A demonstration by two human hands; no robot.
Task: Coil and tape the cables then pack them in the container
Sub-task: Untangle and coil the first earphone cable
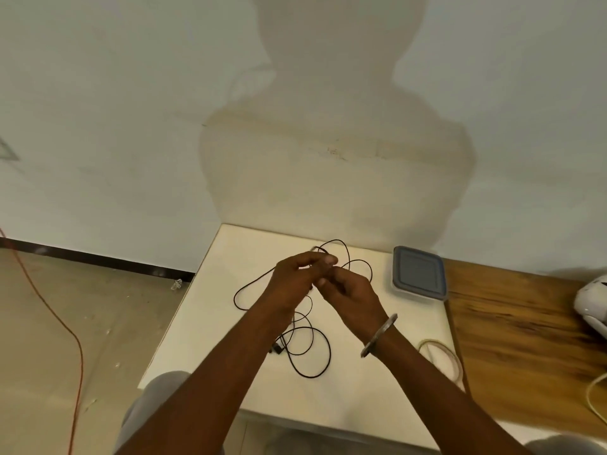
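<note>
Two-handed, pinching the black cable near one end, fingers of left hand and right hand curled onto it above the white table; drawing the loose sprawl below into even, kink-free loops, well apart from the lidded container.

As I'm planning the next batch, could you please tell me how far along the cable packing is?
Nothing looks finished. The left hand and right hand pinch the black cable, mostly loose loops on the table. Taping is left: the tape roll lies untouched. Packing too: the container is lidded.
</note>
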